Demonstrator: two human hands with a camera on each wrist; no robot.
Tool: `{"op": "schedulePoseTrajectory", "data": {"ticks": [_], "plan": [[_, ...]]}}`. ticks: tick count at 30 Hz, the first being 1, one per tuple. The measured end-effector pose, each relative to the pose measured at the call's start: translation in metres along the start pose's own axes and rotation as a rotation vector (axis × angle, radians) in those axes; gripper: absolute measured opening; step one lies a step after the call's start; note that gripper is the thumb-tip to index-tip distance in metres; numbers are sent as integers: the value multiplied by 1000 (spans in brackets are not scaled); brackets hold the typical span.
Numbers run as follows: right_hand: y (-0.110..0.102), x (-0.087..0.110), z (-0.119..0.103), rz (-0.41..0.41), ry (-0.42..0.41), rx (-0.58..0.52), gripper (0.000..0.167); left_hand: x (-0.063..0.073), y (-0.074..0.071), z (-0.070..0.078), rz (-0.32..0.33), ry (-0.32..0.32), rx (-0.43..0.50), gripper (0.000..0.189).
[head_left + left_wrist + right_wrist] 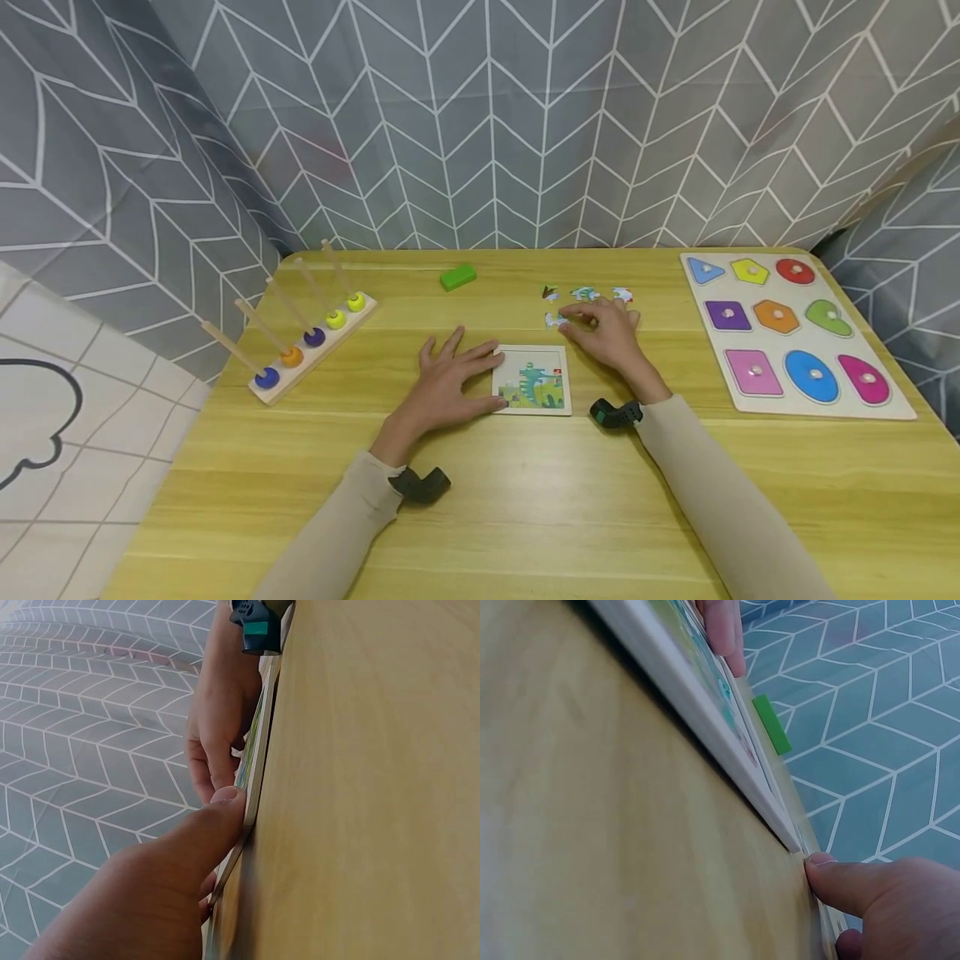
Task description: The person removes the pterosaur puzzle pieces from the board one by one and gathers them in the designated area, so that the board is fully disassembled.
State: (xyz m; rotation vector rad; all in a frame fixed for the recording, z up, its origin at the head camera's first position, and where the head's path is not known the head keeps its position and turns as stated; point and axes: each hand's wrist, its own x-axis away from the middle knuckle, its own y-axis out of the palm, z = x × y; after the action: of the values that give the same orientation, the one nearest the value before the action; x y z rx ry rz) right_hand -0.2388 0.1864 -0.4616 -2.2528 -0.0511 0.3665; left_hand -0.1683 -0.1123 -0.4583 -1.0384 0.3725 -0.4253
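A white-framed jigsaw puzzle tray lies flat on the table, with a teal dinosaur picture partly filled in on its right and lower parts. My left hand rests at its left side, fingers spread, thumb and fingertips touching the frame; in the left wrist view the thumb presses the tray's edge. Beyond the tray's upper right corner, my right hand pinches a loose puzzle piece at the tabletop between thumb and index finger. Several other loose pieces lie just behind it, including one with a teal pattern.
A green block lies toward the back of the table. On the left stands a wooden peg rack with coloured beads. A shape-knob board occupies the right side. A grey patterned curtain hangs behind the table.
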Motion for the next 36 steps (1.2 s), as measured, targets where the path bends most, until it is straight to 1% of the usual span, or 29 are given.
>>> {"op": "schedulePoseTrajectory", "data": {"ticks": [7, 13, 20, 24, 29, 33, 36], "plan": [[1, -4, 1, 15, -11, 0, 26, -1, 2, 1, -1, 18, 11, 72], [0, -4, 0, 17, -14, -24, 27, -1, 1, 1, -5, 15, 13, 72], [0, -2, 2, 53, -38, -137, 31, -1, 1, 1, -9, 3, 8, 73], [0, 4, 2, 53, -105, -193, 27, -2, 1, 0, -11, 0, 3, 72], [1, 17, -3, -2, -193, -259, 26, -1, 1, -1, -11, 4, 1, 72], [0, 29, -14, -93, -225, -282, 25, -1, 0, -1, -14, 1, -2, 71], [-1, 36, -23, -166, -263, -274, 25, -1, 1, -2, -16, 0, -11, 71]]}}
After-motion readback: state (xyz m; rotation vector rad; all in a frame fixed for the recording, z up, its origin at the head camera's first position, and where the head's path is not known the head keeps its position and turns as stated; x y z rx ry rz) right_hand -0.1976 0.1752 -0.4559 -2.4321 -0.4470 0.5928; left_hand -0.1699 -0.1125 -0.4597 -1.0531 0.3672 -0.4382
